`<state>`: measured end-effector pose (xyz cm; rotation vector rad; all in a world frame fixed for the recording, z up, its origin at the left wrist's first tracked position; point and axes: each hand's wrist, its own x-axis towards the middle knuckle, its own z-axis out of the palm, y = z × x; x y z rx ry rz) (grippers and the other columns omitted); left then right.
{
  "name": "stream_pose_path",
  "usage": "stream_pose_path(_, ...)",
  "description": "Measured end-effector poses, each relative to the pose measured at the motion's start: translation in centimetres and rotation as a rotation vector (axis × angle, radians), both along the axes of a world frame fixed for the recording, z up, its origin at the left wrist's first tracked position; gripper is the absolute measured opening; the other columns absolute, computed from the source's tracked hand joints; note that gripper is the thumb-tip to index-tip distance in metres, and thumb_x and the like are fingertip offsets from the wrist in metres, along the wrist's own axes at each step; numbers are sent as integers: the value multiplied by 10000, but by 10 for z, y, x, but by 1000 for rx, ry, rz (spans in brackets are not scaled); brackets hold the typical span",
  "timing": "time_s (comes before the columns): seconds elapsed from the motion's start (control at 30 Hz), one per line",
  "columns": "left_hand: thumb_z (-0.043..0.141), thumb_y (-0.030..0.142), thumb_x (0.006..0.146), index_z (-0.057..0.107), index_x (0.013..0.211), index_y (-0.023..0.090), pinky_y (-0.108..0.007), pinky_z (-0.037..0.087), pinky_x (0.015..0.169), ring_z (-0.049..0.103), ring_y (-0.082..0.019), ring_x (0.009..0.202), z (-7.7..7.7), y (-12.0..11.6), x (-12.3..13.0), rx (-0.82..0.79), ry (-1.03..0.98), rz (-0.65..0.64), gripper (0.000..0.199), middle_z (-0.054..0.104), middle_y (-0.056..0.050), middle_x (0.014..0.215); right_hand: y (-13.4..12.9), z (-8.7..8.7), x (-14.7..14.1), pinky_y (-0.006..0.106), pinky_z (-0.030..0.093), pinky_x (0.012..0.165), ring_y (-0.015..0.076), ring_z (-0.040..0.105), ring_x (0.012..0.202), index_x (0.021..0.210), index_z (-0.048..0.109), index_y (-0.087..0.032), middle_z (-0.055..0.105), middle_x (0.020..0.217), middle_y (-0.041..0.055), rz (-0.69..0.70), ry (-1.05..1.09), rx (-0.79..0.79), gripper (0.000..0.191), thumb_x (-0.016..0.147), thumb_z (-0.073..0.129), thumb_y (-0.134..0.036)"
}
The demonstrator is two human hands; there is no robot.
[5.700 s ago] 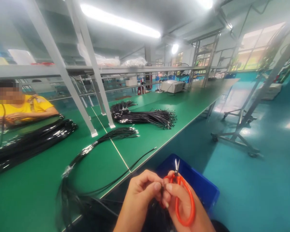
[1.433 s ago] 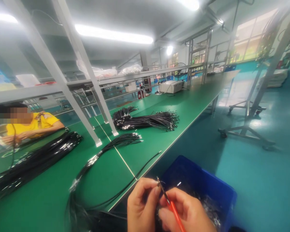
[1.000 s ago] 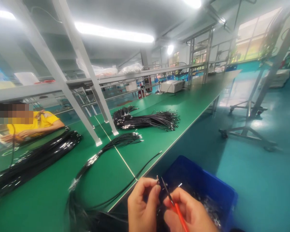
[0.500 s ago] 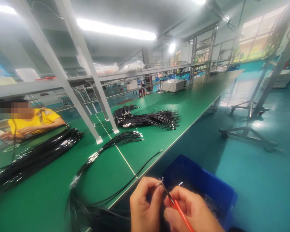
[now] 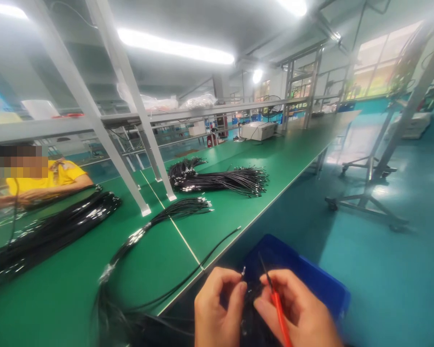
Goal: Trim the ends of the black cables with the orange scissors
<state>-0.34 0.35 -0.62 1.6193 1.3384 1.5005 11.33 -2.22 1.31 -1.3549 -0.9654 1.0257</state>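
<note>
My left hand [image 5: 220, 306] is closed, thumb and forefinger pinching a thin black cable whose small metal tip [image 5: 243, 271] sticks up above them. In my right hand [image 5: 298, 308] is a red-handled tool [image 5: 281, 315] with a thin, dark, pointed end directed up and to the left; its exact kind does not show. A gap separates that point from the cable tip. Left of my hands, a long bundle of black cables [image 5: 120, 255] curves over the green table, tied with shiny wrapping. One single cable [image 5: 206, 260] lies along the table edge.
Below my hands stands a blue bin [image 5: 311, 274], its contents dark and unclear. More black cable bundles [image 5: 220, 180] lie farther back and at left. Grey shelf posts [image 5: 130, 159] rise from the green table [image 5: 181, 284]. A person in yellow [image 5: 54, 176] sits at left; a wheeled frame [image 5: 365, 202] stands right.
The tool in my right hand has moved right, away from the cable tip that it met or overlapped before. My left hand keeps its pinch.
</note>
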Motion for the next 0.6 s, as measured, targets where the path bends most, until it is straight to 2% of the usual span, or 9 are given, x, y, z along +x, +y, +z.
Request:
stream_pose_path(0.07,589,238,770,629,694,207,-216,431,556,554,-141,595,1,-1,1,15,11,-7,92,618,21,643,4,2,-3,253,511,616,168,646,615,819,586,-240,665,670,-23,-119,12,106,215,646,664,-341)
stream_pose_path(0.17,567,229,780,627,683,204,-212,417,519,540,-134,556,4,-4,4,18,26,-21,116,606,20,620,11,5,-7,260,526,656,177,673,681,854,578,-259,695,754,-6,-191,-2,208,233,654,683,-314)
stream_pose_path(0.27,556,233,794,631,673,201,-210,417,504,539,-129,528,8,-7,7,19,26,-32,147,605,14,607,13,4,-9,261,533,652,178,671,682,873,581,-261,701,787,7,-175,-61,240,249,664,710,-303)
stream_pose_path(0.37,558,238,796,626,655,196,-207,424,506,543,-129,522,12,-9,5,-15,25,-50,163,606,11,596,12,0,-9,249,524,612,165,644,620,833,580,-253,673,717,0,-125,-123,222,198,699,715,-309)
stream_pose_path(0.5,571,245,784,617,678,178,-216,436,542,554,-144,570,13,-5,-3,-151,-9,-204,133,612,-3,612,10,-2,-9,238,517,588,163,636,621,812,569,-245,644,694,-6,-60,-12,186,178,727,694,-338)
stream_pose_path(0.6,579,263,775,598,667,170,-208,407,520,517,-131,549,12,-3,-6,-221,-67,-234,144,585,7,596,9,0,-10,238,519,601,162,637,621,813,562,-246,640,691,-8,-74,42,182,187,722,689,-349)
